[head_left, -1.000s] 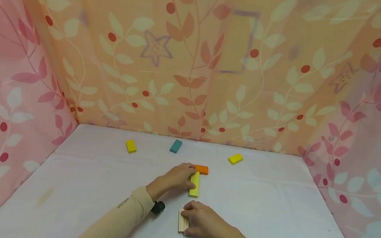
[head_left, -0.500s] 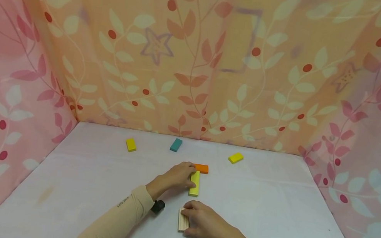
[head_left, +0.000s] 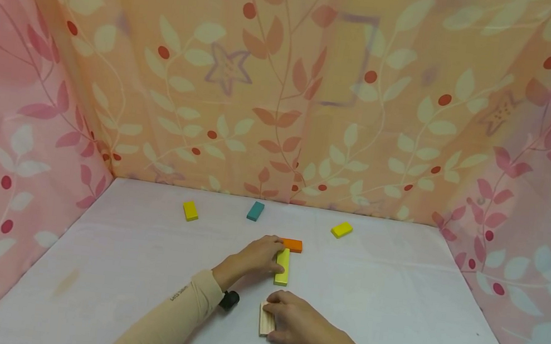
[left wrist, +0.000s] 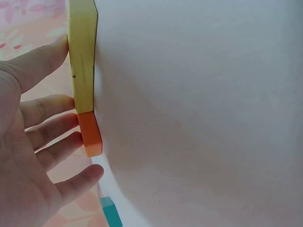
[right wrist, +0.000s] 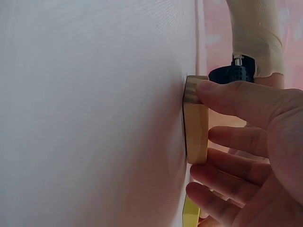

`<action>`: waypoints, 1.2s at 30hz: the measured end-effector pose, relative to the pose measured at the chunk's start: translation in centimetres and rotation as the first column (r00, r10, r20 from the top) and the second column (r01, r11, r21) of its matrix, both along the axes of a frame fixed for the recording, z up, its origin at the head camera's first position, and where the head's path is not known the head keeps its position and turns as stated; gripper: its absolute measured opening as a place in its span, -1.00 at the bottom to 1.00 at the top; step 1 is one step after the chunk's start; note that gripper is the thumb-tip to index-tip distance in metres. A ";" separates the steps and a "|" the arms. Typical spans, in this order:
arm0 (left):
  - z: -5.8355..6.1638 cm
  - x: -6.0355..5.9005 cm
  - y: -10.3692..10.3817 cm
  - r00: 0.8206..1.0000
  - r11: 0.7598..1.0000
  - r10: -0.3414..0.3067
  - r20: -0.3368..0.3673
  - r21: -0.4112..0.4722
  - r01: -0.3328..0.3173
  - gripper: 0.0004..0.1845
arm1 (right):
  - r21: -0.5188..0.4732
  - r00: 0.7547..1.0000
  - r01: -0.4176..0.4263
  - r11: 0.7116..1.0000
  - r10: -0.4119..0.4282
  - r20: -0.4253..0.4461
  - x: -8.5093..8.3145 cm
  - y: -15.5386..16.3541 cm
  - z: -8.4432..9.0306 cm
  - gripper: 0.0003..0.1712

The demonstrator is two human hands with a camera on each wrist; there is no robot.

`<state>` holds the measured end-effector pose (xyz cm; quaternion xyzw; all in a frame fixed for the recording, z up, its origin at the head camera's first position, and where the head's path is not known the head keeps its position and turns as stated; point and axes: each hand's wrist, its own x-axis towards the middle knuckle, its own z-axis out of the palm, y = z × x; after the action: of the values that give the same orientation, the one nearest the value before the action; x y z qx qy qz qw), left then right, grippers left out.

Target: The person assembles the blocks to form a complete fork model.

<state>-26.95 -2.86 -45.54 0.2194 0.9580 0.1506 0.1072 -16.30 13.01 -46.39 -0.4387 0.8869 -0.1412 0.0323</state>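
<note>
My left hand point(head_left: 260, 253) reaches over a light-yellow block point(head_left: 282, 273) and an orange block point(head_left: 293, 245), which lie end to side in the middle of the table. Thumb and index finger touch the yellow block's upper face in the left wrist view, while two more fingers rest on the orange block point(left wrist: 91, 135). Nearer the front, my right hand point(head_left: 297, 321) holds a plain wooden block point(head_left: 266, 321) lengthwise. In the right wrist view the thumb sits at one end of the wooden block point(right wrist: 196, 127), with fingertips along its upper face and at the other end.
Toward the back of the white-covered table point(head_left: 134, 269) lie a yellow block point(head_left: 190, 211) at left, a teal block point(head_left: 255, 211) near the middle and another yellow block point(head_left: 341, 230) at right. Floral cloth point(head_left: 172, 99) hangs behind and along both sides.
</note>
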 end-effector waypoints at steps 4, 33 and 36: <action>-0.1 -0.1 0.0 1.000 1.000 -0.001 0.000 0.002 0.001 -0.36 | 0.017 0.999 0.027 0.999 -0.027 0.025 -0.2 0.1 0.0 -0.49; -0.4 -0.4 0.0 1.000 1.000 -0.007 -0.006 -0.008 0.007 -0.37 | -0.024 0.991 0.135 0.991 -0.135 -0.011 -2.0 1.4 -0.2 -0.50; -0.5 -0.4 0.0 1.000 1.000 -0.008 -0.011 -0.004 0.008 -0.37 | -0.030 0.990 0.141 0.989 -0.142 -0.019 -2.1 1.4 -0.1 -0.49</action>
<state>-27.34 -2.84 -45.99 0.2240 0.9579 0.1469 0.1031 -18.43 14.45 -46.48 -0.3765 0.9140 -0.1513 0.0063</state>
